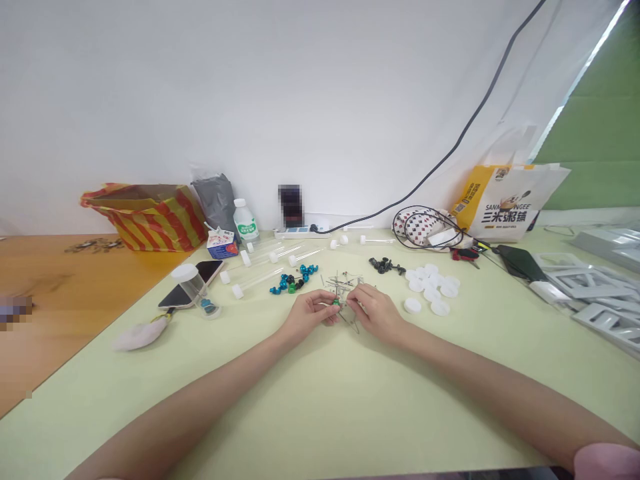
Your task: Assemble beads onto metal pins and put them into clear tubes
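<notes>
Pinched between the fingertips of my left hand (311, 315) is a small shiny green part (337, 303), with a thin dark pin standing up from it. My right hand (376, 312) is close beside it, its fingers pressed together over the thin metal rods; what they hold is too small to make out. The loose pile of thin metal rods (339, 283) lies just beyond and between both hands. Left of the pile are several blue metallic parts (309, 271), with green and black ones among them. Behind my right hand sit several black parts (386, 265).
White round caps (431, 285) lie to the right. Capped clear tubes (260, 283) are spread at the back left. Near the left edge are a clear jar (197, 293) and a phone (185, 293). Grey plastic frames (595, 287) lie right; a black cable (450, 157) crosses the wall.
</notes>
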`<action>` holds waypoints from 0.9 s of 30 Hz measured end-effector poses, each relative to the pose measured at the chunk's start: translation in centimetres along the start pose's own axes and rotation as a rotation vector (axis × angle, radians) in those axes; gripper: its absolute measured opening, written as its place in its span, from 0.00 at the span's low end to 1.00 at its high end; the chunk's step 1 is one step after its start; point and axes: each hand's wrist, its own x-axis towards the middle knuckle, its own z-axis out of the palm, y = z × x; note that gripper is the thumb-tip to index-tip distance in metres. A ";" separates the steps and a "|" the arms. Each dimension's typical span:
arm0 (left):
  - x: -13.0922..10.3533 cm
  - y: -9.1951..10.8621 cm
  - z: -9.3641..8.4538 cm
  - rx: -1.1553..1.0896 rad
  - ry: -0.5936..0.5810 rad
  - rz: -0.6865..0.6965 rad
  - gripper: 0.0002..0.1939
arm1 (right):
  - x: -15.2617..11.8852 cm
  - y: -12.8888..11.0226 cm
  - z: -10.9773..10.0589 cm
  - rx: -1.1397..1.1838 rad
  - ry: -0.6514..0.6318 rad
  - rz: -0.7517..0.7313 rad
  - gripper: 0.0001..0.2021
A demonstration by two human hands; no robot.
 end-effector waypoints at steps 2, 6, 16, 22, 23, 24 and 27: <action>0.0 -0.1 0.0 -0.001 0.001 -0.001 0.18 | 0.0 0.0 0.0 0.003 0.001 0.004 0.06; 0.0 -0.1 0.0 -0.008 0.008 -0.003 0.18 | 0.0 -0.1 0.0 0.004 -0.009 -0.003 0.06; 0.0 -0.2 -0.1 -0.008 -0.003 0.003 0.18 | -0.1 0.1 0.1 0.022 0.002 -0.003 0.04; 0.0 -0.1 -0.1 -0.003 -0.011 0.002 0.17 | -0.1 0.0 0.1 0.034 0.004 -0.015 0.06; 0.0 -0.1 -0.1 -0.001 -0.008 0.002 0.17 | -0.1 0.0 0.1 0.034 0.004 -0.017 0.06; 0.0 -0.1 0.0 0.000 -0.006 0.001 0.18 | -0.1 0.0 0.1 0.034 0.003 -0.018 0.06; -0.1 0.0 0.0 0.003 -0.005 0.001 0.18 | -0.1 -0.1 0.2 0.027 -0.007 -0.018 0.07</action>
